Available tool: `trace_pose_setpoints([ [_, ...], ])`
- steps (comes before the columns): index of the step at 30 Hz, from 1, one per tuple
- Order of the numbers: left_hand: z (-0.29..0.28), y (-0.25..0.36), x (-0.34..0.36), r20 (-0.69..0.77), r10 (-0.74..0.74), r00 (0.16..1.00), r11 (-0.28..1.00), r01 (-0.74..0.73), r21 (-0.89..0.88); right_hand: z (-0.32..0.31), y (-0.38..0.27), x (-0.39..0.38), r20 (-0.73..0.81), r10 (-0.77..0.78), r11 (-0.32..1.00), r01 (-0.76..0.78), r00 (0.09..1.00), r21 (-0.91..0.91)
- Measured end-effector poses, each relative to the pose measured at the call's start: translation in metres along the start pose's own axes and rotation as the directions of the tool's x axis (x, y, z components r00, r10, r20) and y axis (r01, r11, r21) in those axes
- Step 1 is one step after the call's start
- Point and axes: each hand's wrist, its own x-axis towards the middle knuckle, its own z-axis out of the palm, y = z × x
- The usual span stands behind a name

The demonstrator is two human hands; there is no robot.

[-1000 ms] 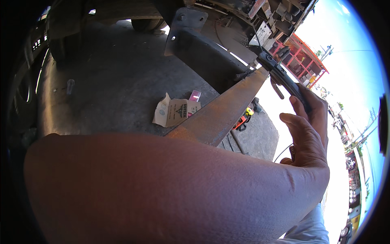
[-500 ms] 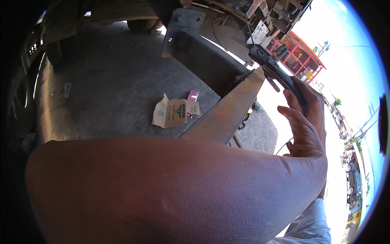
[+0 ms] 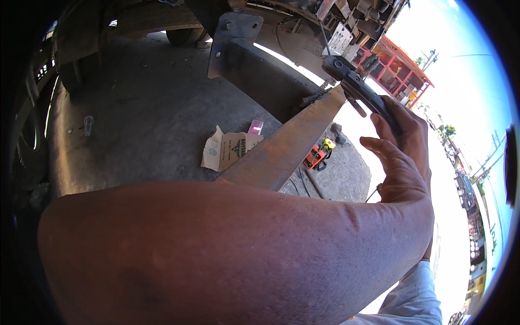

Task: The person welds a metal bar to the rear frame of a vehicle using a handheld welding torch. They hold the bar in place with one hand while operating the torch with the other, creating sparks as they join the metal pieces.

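Fingers of the right hand (image 3: 410, 123) were clamped around a long, black-handled tool with a blocky head (image 3: 372, 97), while the left hand (image 3: 403, 172), its bare forearm (image 3: 216, 244) crossing low in front, sat close against the right; its thumb stood apart, and whether its other fingers were closed on anything could not be told. A thin grey rod (image 3: 325, 40) rose from the tool's head. That head was just beside the narrow end of a rust-brown, tapered steel plate (image 3: 287, 142), whose wide end ran behind the forearm. The plate appeared already set against the end of a dark steel beam (image 3: 265, 76), with a dark, rough patch (image 3: 312, 101) where they seemed to meet. By that patch, the junction looked partly worked; how much remained undone did not show. On the grey concrete floor (image 3: 146, 108) lay a torn brown cardboard packet (image 3: 225, 151), a small pink card (image 3: 255, 127) and, beyond the plate, a compact orange-and-yellow object (image 3: 316, 157).
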Motion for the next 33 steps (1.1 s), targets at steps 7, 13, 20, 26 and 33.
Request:
trace_pose_setpoints([
  [7, -0.002, -0.003, -0.001, -0.004, -0.005, 1.000, 1.000, 0.005, 0.002, 0.001, -0.006, 0.005, -0.001, 0.017, 0.998, -0.017, 1.000, 0.054],
  [13, -0.001, -0.002, 0.002, -0.004, -0.010, 1.000, 1.000, 0.010, 0.006, 0.002, 0.001, 0.003, -0.054, 0.011, 1.000, -0.010, 0.998, 0.006],
  [20, -0.003, 0.000, 0.005, -0.005, -0.005, 1.000, 1.000, 0.005, 0.015, 0.007, 0.002, 0.004, -0.068, 0.004, 1.000, -0.003, 0.998, 0.023],
  [26, -0.005, 0.003, 0.010, -0.003, 0.001, 1.000, 1.000, -0.001, 0.028, 0.010, -0.007, 0.008, -0.009, 0.189, 0.965, -0.184, 0.982, 0.184],
  [33, -0.008, 0.006, 0.013, -0.002, 0.006, 1.000, 0.999, -0.006, 0.038, 0.012, 0.010, 0.013, -0.095, -0.144, 0.988, 0.149, 0.985, 0.039],
])
